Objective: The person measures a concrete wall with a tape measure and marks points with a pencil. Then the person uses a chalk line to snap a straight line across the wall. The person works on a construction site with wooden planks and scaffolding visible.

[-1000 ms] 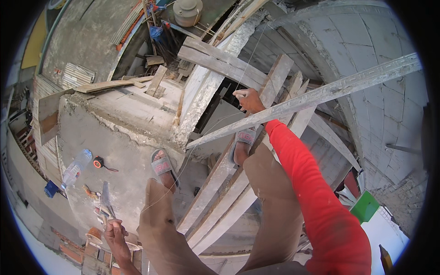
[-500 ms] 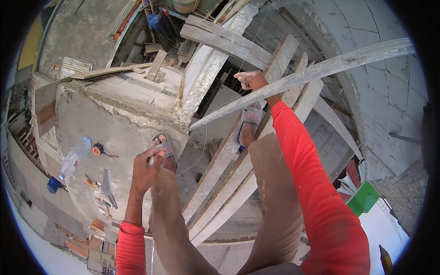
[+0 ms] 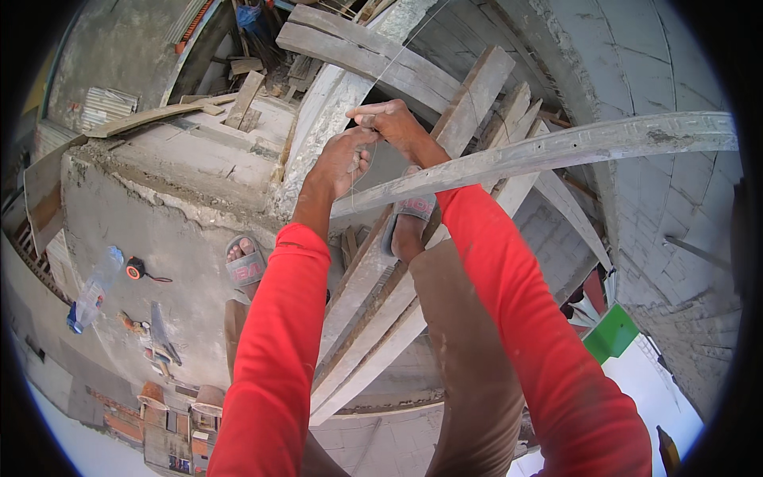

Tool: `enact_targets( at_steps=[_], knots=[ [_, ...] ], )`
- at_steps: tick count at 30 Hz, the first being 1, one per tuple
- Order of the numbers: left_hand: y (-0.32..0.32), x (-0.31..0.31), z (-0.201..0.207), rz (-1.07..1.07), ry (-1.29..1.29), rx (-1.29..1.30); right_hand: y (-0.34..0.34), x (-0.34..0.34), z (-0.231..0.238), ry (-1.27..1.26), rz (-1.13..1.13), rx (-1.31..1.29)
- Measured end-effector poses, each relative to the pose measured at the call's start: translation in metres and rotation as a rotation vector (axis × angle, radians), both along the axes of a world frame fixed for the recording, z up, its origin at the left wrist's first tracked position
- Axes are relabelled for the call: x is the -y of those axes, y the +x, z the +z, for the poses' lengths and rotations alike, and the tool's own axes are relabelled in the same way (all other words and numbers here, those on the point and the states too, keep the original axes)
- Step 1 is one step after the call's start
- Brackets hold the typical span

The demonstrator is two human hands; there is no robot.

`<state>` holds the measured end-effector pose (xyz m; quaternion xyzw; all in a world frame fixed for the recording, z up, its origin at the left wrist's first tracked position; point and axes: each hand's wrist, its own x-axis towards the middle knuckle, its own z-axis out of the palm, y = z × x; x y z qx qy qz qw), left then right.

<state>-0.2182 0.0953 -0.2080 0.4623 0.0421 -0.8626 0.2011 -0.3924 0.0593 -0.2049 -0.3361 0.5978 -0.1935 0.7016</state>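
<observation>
My hands are together above the gap beside a rough concrete beam (image 3: 324,119). A thin string (image 3: 397,54) comes down to them from the upper right, and a loose loop of it hangs beside my left hand. My left hand (image 3: 343,161) is closed, thumb and forefinger pinching the string. Touching it from the right, my right hand (image 3: 395,127) is closed on the string too, with its forefinger stretched out to the left. A long grey bar (image 3: 556,147) slants across at my right wrist, its left end below my hands.
Beneath me several long wooden planks (image 3: 373,318) bridge a gap. My sandalled feet stand apart, the left one on a concrete slab (image 3: 199,294). On that slab lie a plastic bottle (image 3: 97,286), a tape measure (image 3: 137,269) and a trowel-like tool (image 3: 161,334). More boards (image 3: 366,56) cross beyond my hands.
My left hand has swung up and right from beside my left foot to meet my right hand. The right hand has shifted slightly left. The string loop between them has become much shorter.
</observation>
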Motion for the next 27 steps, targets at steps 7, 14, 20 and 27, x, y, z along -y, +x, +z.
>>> enact_targets(
  at_steps=[7,14,20,27],
  knots=[
    [0.02,0.018,0.015,0.063,-0.007,0.027,0.018,0.018,0.0,0.017,-0.027,0.133],
    [0.073,-0.033,0.032,0.006,-0.021,0.216,0.018,0.003,-0.009,0.068,-0.047,0.133],
    [0.181,-0.11,0.08,-0.219,0.025,0.351,-0.054,-0.113,0.029,0.338,-0.824,-0.422],
    [0.24,-0.194,0.194,-0.35,0.034,0.437,0.063,-0.225,0.136,0.393,-0.385,-0.368]
  ],
)
